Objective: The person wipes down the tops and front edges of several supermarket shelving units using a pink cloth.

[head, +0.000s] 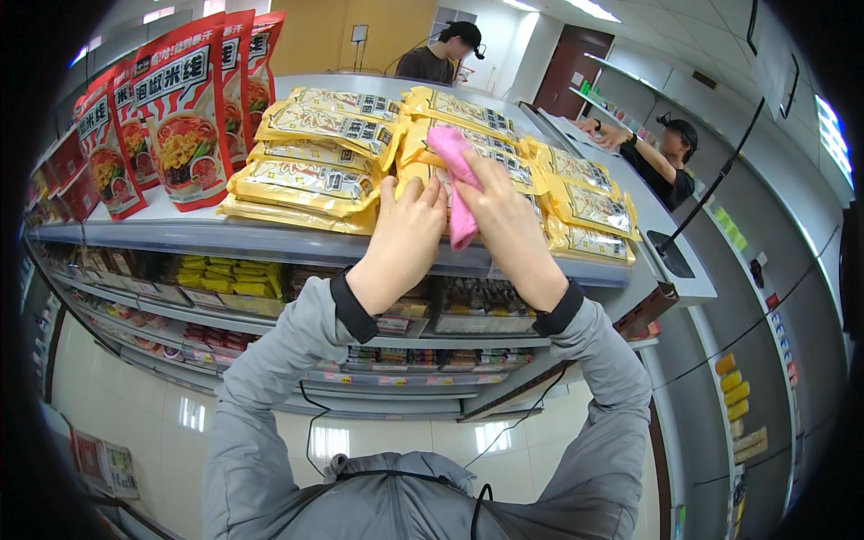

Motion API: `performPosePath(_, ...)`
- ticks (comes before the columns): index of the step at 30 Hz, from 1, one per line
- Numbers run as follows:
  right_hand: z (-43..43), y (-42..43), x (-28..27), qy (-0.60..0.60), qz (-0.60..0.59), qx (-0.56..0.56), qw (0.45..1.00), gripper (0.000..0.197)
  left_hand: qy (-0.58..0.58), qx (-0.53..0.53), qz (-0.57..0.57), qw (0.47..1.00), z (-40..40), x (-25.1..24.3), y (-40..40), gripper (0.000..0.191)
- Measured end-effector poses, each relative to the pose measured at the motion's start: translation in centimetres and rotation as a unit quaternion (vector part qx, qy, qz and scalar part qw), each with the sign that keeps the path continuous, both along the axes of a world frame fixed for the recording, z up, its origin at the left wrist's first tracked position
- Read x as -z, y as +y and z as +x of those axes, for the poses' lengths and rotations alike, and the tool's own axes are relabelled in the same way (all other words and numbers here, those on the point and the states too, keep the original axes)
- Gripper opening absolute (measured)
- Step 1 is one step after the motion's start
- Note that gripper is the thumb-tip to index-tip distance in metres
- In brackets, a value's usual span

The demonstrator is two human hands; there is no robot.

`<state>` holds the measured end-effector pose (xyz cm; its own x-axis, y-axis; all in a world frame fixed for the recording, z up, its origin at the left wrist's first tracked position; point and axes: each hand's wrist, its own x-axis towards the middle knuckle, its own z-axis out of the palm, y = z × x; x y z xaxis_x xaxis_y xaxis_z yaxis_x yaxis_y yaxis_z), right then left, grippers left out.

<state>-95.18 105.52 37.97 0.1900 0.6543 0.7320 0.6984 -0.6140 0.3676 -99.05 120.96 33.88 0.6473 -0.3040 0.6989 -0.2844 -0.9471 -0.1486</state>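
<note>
On the top shelf, yellow plastic food packets [307,181] lie in stacked rows. My right hand [503,209] grips a folded pink cloth [457,182], which lies over the middle stack. Just left of the cloth, my left hand [408,233] rests with bent, slightly spread fingers at the front of the middle packets. Its fingertips touch or nearly touch a packet, and I see nothing held in it. Part of the middle stack is hidden behind both hands. A further stack of yellow packets [584,202] lies to the right of my right hand.
Red stand-up food pouches [185,128] stand at the left. Lower shelves [270,223] hold small packaged snacks. A black pole on a base [675,253] rises at the right corner. One person [432,64] is behind the shelf; another [658,162] reaches over a counter at the right.
</note>
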Motion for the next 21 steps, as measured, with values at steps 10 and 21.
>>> performPosePath(10,-0.8,-7.5,-0.6,0.05,-0.075,0.186,0.978,0.028,0.001,-0.014,-0.002,1.0,-0.2,-0.2,-0.2,0.048)
performPosePath(21,6.3,1.2,-6.7,0.066,-0.024,-0.089,0.994,0.039,0.023,-0.047,0.047,0.998,0.0,-0.2,-0.6,0.053)
